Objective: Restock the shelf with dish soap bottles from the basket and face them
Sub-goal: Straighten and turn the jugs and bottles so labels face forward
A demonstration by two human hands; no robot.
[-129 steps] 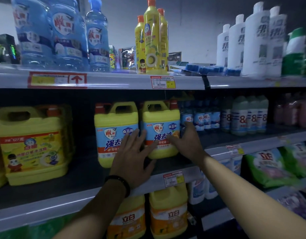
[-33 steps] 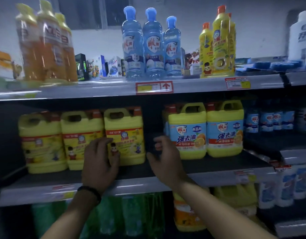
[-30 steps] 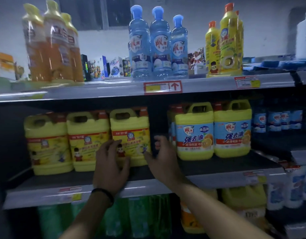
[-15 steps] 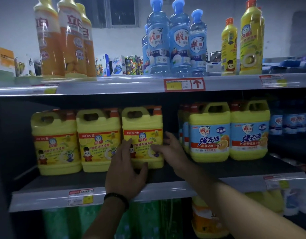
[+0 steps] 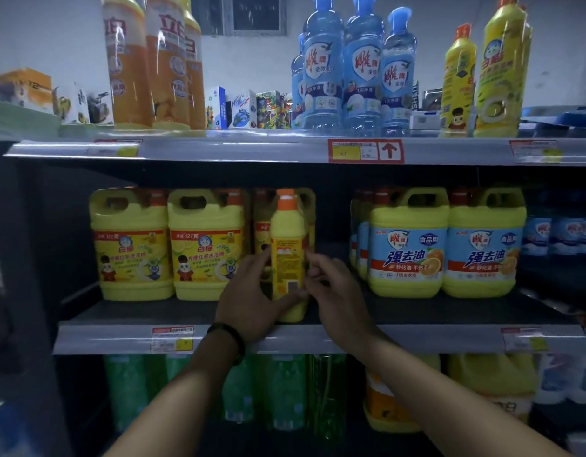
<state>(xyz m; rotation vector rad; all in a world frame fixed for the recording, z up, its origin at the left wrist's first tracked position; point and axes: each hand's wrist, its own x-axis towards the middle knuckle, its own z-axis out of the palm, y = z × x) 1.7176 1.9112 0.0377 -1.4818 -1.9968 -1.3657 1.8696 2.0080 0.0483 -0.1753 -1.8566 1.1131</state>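
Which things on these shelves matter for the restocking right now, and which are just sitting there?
In the job:
yellow jug, turned side-on
left hand and right hand gripping it
middle shelf

Just there:
blue bottles
orange bottles
small boxes

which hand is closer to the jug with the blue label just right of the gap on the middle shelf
Right. The right hand is at the turned yellow jug, directly left of the blue-label jug across the gap. The left hand is on that yellow jug's far side, farther away.
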